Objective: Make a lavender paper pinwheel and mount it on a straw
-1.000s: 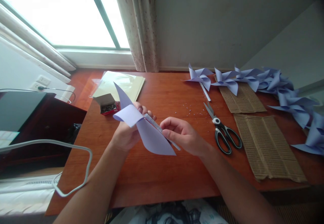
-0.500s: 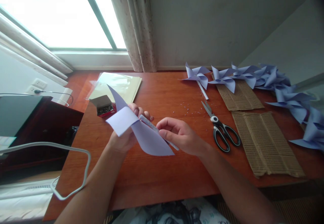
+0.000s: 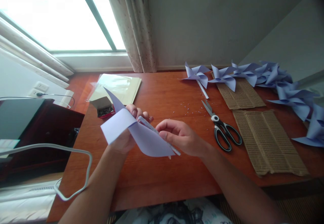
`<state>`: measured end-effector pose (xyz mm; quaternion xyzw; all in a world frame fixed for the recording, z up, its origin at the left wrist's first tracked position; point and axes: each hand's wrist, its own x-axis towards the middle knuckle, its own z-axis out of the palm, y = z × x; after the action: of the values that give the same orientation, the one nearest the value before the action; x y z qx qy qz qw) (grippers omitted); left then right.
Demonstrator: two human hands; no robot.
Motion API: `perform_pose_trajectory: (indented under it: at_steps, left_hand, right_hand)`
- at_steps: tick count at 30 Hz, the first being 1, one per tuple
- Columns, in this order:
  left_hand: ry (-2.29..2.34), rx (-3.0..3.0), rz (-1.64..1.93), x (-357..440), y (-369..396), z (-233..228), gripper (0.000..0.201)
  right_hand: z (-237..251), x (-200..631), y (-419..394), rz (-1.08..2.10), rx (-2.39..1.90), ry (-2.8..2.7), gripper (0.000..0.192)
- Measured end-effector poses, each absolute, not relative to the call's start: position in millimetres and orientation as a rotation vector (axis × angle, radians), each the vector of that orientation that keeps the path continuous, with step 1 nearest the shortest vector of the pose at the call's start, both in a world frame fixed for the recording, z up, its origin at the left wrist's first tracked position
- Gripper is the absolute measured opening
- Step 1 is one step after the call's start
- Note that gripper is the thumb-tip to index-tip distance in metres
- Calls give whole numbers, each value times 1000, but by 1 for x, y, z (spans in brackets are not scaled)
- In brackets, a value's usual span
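A pale lilac paper pinwheel (image 3: 148, 139) is held above the table, its blades curling outward. My left hand (image 3: 126, 138) is closed on it from behind, so part of the palm and fingers is hidden. Against the pinwheel lies a thin rolled-paper stick (image 3: 150, 125), slanting down to the right. My right hand (image 3: 176, 134) pinches this stick between thumb and fingers. Left of my hands, an open red box (image 3: 105, 111) contains small dark metal pieces. Scissors (image 3: 219, 126) lie partly open on the table, right of my right hand.
Several finished pinwheels (image 3: 222, 77) line the back and right of the wooden table (image 3: 162, 187). Brown cardboard sheets (image 3: 268, 143) lie at the right. Pale paper in a clear sleeve (image 3: 118, 84) is at the back left. A white cable (image 3: 88, 163) crosses the left edge.
The view has shifted slightly. The pinwheel has turned a little, its left blade reaching slightly further left and down. Both hands keep nearly the same hold.
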<state>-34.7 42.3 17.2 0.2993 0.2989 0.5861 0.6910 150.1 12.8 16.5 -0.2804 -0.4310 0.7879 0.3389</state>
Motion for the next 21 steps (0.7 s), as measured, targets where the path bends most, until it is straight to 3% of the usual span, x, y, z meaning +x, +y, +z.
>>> perform_pose_trajectory:
  at_steps: [21]
  left_hand:
    - [677,724,1331,-33,42,20,50]
  right_hand:
    - [14,151,11,1884,-754,-1226,27]
